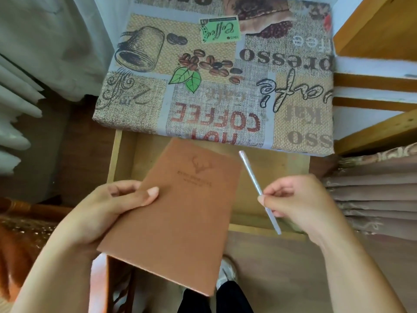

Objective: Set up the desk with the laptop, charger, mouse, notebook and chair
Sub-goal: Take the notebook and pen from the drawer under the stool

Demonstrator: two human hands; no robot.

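Observation:
A brown notebook (180, 213) with an embossed deer head is held in the air over an open wooden drawer (259, 168), my left hand (108, 208) gripping its left edge with the thumb on the cover. My right hand (295, 199) pinches a thin silver pen (252, 175) that points up and to the left, just right of the notebook. Beyond both lies the desk (140, 109), covered with a coffee-print cloth. The laptop, charger and mouse are not in view. A brown chair (33, 211) shows partly at the lower left.
White curtains (33, 53) hang at the left. Wooden shelves (372, 86) stand at the right, with folded pinkish fabric (372, 195) below them. My shoe (228, 274) shows on the wooden floor under the notebook.

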